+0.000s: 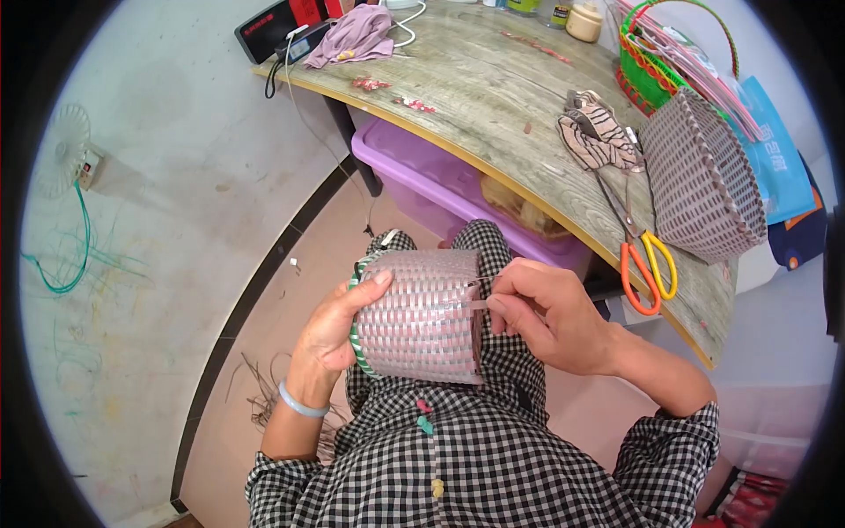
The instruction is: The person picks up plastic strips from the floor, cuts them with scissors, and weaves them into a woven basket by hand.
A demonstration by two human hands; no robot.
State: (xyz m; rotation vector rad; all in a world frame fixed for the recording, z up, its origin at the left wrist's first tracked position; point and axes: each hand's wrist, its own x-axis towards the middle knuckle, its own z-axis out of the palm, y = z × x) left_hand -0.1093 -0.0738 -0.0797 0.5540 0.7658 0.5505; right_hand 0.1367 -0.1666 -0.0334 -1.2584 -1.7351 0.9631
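A woven basket of pinkish-grey plastic strips lies on its side across my lap, with a green and white rim at its left end. My left hand grips that rim, the thumb on the outer wall and the other fingers hidden inside. At the basket's right end, my right hand pinches a loose plastic strip between thumb and forefinger. The strip comes out from the basket's edge.
On the wooden table lie scissors with orange and yellow handles, a striped cloth and a pink cloth. A second woven basket and a green basket stand right. Beneath is a purple bin.
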